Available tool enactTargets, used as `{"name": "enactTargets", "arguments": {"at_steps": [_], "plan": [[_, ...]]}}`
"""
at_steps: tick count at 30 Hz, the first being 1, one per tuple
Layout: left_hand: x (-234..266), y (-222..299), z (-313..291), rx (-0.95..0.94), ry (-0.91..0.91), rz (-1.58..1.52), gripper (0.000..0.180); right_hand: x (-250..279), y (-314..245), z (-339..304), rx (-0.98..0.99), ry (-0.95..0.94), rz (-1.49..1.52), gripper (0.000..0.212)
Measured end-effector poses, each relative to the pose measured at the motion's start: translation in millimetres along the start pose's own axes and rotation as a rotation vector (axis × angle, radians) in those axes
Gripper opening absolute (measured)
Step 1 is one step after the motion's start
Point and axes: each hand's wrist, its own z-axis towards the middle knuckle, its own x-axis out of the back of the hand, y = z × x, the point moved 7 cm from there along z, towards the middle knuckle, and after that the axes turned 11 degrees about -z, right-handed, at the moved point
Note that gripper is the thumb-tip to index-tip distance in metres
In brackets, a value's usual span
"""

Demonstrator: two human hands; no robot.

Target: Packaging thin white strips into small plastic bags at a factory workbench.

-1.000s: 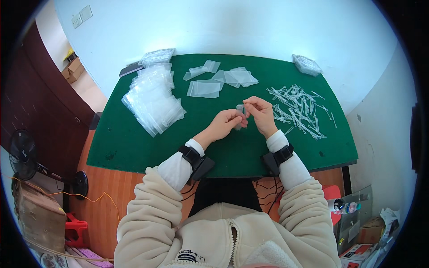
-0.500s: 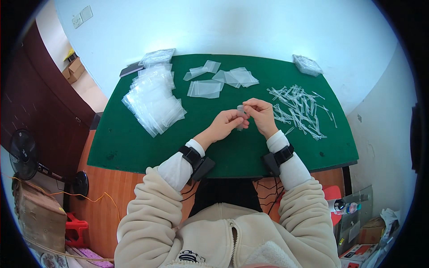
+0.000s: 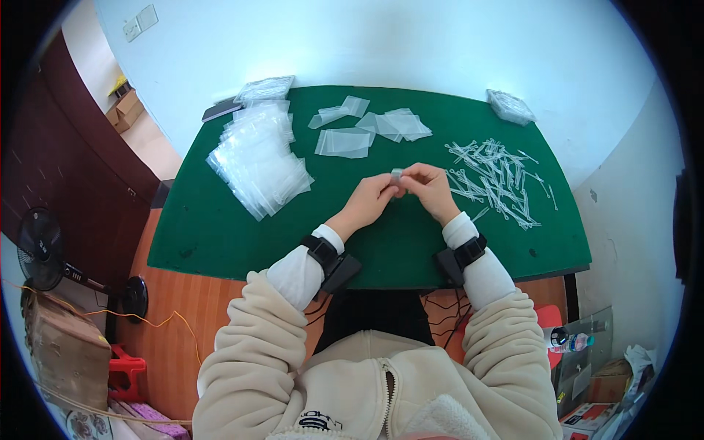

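My left hand (image 3: 369, 199) and my right hand (image 3: 432, 193) meet over the middle of the green table, fingers pinched together. Between their fingertips is a small clear plastic bag (image 3: 397, 174), narrowed into a strip or fold and mostly covered by the fingers. Whether anything lies inside it is too small to tell. To the right of my right hand spreads a loose heap of thin, pale sticks with looped ends (image 3: 497, 182). A large fanned stack of clear plastic bags (image 3: 260, 165) lies left of my left hand. Several separate clear bags (image 3: 345, 143) rest beyond both hands.
A wrapped clear pack (image 3: 510, 107) sits at the table's far right corner, another pack (image 3: 265, 88) at the far left beside a dark flat object (image 3: 221, 109). The table's (image 3: 213, 253) back edge meets a white wall. A black fan (image 3: 45, 249) stands at left.
The bag's lower end, which hung below my fingers, is now tucked up among them. My fingertips have drawn closer together. The whole view has shifted slightly.
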Motion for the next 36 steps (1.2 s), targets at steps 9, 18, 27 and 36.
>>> {"name": "enactTargets", "arguments": {"at_steps": [9, 18, 27, 36], "plan": [[89, -25, 6, -0.073, 0.563, -0.517, 0.015, -57, -20, 45, 0.641, 0.109, -1.027, 0.019], [120, -40, -4, -0.056, 0.855, -0.784, 0.019, -80, 9, 86, 0.481, -0.323, -1.404, 0.01], [97, -34, 1, -0.008, 0.743, -0.74, 0.017, -2, -39, -1, 0.672, -0.308, -1.405, 0.009], [76, -35, 5, 0.089, 0.618, -0.695, 0.018, -32, -33, 9, 0.377, -0.289, -0.99, 0.042]]}}
